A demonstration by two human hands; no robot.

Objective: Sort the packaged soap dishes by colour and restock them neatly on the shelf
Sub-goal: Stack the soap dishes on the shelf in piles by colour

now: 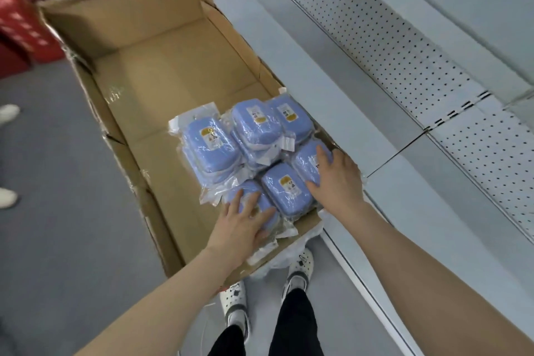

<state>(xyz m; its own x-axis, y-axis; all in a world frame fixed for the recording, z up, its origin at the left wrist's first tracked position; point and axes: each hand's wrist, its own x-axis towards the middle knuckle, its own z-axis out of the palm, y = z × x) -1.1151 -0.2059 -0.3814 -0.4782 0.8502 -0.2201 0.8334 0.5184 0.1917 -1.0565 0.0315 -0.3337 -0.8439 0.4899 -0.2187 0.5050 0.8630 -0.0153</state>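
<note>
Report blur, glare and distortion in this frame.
Head view: wide-angle distortion bows the white perforated metal shelf; glare streaks the clear wrap on the blue packaged soap dishes; the red cartons at the left edge are blurred; the brown cardboard box, left hand and right hand read fairly sharp; lighting even, shadows soft.

Grey floor (pixel 57 240) spreads at nine o'clock; white pegboard shelf (pixel 404 61) runs at two; red cartons (pixel 17 23) at ten.

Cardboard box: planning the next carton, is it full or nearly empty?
Mostly empty: the cardboard box holds packaged soap dishes only at its near end; bare floor beyond.
</note>
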